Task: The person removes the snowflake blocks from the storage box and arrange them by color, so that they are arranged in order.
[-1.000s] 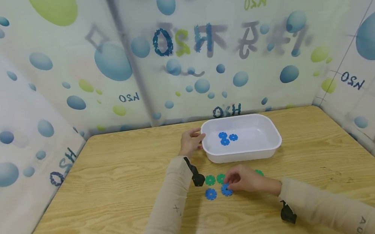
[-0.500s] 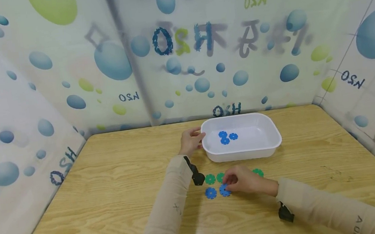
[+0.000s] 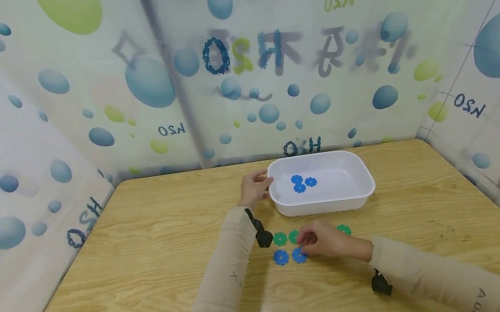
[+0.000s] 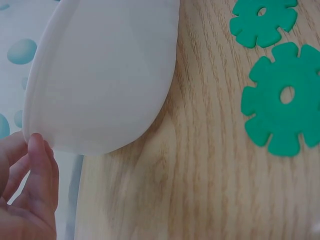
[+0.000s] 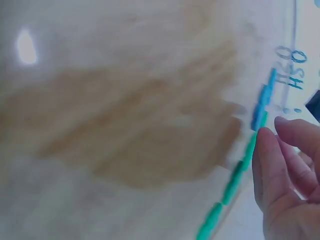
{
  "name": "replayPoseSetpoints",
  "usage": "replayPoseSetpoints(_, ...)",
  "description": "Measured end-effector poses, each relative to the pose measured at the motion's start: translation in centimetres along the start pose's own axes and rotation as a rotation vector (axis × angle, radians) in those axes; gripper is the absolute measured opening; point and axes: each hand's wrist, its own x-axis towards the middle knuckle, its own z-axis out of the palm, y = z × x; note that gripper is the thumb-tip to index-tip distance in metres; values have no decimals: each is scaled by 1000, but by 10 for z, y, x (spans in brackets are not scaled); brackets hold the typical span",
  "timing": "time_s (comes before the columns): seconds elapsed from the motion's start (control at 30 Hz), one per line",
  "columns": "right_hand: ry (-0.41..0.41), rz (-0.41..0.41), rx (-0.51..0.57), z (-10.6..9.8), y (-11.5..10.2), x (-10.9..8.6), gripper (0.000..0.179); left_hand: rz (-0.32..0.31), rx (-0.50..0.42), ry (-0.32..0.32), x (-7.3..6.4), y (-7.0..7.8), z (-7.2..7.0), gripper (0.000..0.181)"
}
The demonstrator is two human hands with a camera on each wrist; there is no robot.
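Right hand [image 3: 325, 239] nearer; thumb and fingertips slightly parted, nothing between. Blue disc [image 3: 299, 257], right of 2 in near row, flat by fingertips, person's side; round, no long axis. Left hand [image 3: 253, 189] at white tray [image 3: 325, 207].

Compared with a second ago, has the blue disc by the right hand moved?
Yes, slightly left: the blue disc now lies closer to the neighbouring blue disc, which stayed put.

Wooden table [image 3: 172, 244], one. White basin [image 3: 323, 207], one, with three blue flower-shaped discs [image 3: 308, 182] inside; left hand [image 3: 253, 190] holds its left rim. In front, three green discs [image 3: 276, 239] visible, in line. Nearer, two loose blue discs [image 3: 277, 258]; right hand [image 3: 323, 239] at the right one. Beige sleeves [image 3: 222, 266]. Bubble-print backdrop [image 3: 210, 114].
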Motion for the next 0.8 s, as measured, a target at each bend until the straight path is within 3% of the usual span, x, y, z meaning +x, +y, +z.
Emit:
replayPoseSetpoints(0.33,86,-40,-6,-27,-10,3,11,12,-10,-2,0,-1,0,36)
replayPoseSetpoints(0.8,202,60,52,-67,-15,32,15,32,-12,10,-1,-1,2,35)
